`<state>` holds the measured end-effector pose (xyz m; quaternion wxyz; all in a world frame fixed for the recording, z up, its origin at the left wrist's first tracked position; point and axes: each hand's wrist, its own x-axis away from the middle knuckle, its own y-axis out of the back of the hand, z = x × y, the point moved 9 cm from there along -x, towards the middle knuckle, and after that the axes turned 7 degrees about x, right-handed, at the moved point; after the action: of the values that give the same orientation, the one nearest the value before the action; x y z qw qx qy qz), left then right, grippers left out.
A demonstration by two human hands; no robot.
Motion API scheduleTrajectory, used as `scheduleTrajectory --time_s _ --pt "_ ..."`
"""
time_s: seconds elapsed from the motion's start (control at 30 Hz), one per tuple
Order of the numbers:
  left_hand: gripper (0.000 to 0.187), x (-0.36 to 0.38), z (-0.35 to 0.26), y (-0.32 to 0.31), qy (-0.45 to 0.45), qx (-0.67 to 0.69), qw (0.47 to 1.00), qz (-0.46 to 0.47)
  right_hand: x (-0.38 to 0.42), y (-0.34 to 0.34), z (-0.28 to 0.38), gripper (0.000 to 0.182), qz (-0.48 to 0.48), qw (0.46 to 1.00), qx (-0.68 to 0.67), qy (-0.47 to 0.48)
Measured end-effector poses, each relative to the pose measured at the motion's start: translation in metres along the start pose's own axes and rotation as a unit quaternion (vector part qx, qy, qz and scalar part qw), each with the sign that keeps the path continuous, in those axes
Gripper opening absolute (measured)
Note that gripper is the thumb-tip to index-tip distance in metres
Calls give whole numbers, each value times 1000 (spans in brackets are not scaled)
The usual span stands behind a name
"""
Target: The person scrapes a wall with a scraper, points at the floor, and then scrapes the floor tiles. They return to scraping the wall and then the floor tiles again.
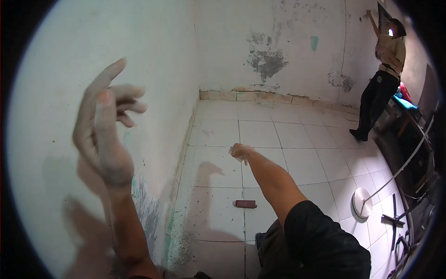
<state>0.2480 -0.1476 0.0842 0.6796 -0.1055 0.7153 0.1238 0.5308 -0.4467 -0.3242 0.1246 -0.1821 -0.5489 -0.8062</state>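
L hand is up close on the L side, pale w/ dust, palm side partly showing; fingers half curled & spread a bit, thumb up, nothing in grip. It's just in front of the L wall, shadow cast on it; can't tell if any part touches.

R hand is at the end of a stretched-out arm in a black sleeve, over the tiled floor. Fingers are closed round a small pale object, edge poking out; too small to ID.

Dark-red curled piece lies on the tiles below R hand, well apart from it, nr a grout line. Pale flakes are scattered along the foot of the L wall.

Back wall has grey bare patches, approx mid & R, plus a small green one. Far R, another person in dark cap, tan top & dark trousers stands w/ one arm raised to the wall. Round base w/ a thin pole is on the floor, R side.
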Motion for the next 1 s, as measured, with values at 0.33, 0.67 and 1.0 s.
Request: scheduleTrajectory --time_s 0.33,0.67,1.0 --pt "63 29 52 -47 109 -202 963 143 12 6 25 40 -26 994 107 -7" --pt "73 46 40 -79 55 -286 937 192 15 12 20 38 -47 995 93 5" --pt "73 51 43 -80 58 -280 936 204 12 7 17 44 -6 996 89 -31"
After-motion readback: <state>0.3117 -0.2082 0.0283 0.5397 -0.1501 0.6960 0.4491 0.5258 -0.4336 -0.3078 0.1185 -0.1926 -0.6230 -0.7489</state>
